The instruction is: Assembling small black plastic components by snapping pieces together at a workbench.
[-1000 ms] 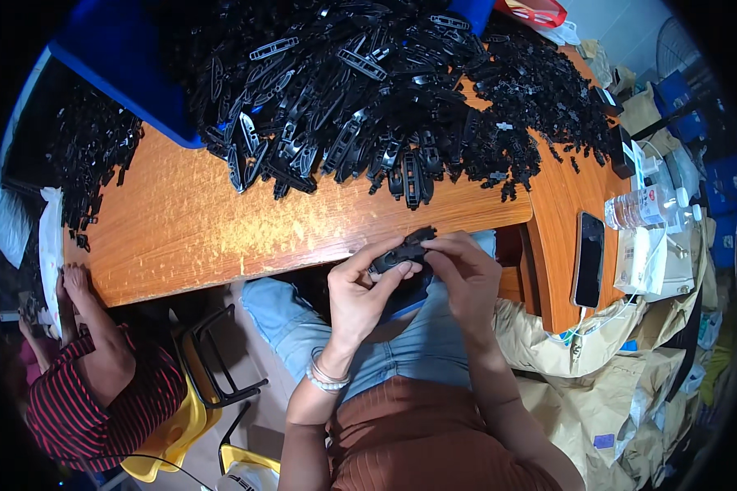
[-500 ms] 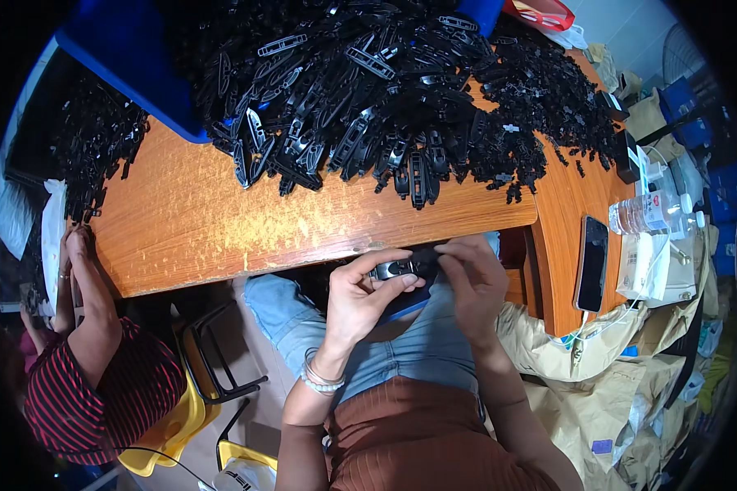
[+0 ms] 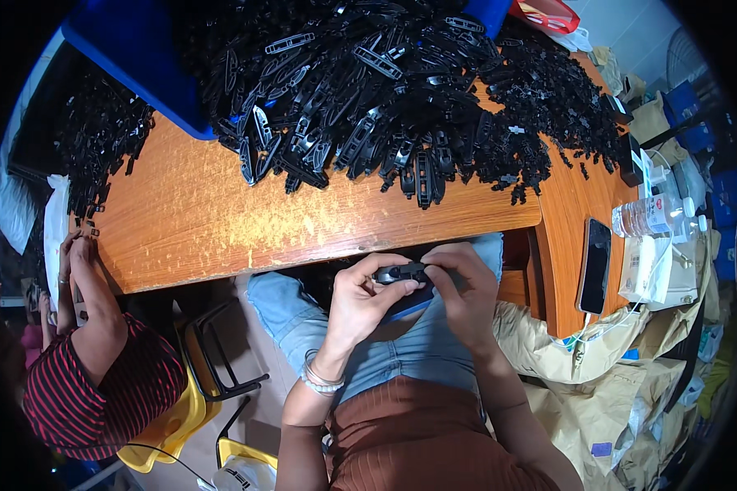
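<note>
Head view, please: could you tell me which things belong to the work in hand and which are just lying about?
In use: black plastic part, held by left hand and right hand; pile of black parts.
Lying about: phone, water bottle, yellow chair.

Small black plastic part (image 3: 400, 272), level, above lap

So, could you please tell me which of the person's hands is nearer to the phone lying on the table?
The right hand. It holds the small black plastic part over the lap, on the side toward the phone; the left hand holds the part's other end, farther from the phone.
</note>
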`<state>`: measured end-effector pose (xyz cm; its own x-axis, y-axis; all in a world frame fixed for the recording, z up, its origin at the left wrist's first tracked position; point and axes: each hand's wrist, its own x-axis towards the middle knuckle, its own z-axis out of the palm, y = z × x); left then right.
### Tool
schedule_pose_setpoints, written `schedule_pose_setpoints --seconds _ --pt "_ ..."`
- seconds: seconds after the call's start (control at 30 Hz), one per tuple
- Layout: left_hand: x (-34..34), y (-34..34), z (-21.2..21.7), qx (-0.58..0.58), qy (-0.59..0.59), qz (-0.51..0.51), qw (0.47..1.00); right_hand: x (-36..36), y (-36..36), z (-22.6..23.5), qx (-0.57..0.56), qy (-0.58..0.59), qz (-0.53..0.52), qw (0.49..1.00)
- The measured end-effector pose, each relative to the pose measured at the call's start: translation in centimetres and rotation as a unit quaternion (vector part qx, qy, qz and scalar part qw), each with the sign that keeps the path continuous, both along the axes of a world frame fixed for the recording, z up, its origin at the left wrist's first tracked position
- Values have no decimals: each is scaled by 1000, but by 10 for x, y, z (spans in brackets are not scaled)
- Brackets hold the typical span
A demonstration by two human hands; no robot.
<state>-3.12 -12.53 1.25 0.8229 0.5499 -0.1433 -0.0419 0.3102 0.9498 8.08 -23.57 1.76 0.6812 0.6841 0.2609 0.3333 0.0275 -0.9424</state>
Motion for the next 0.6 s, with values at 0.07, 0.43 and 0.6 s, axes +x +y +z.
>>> schedule_pose_setpoints --seconds 0.07,0.43,0.6 --pt "-2 1 0 -17 9 -1 1000 1 -1 0 -16 -36 2 999" --pt "-3 2 -6 26 30 -1 999 -1 -6 -19 -78 125 53 988" --pt "-14 22 -13 152 89 -90 980 4 -15 -34 -86 173 118 974"
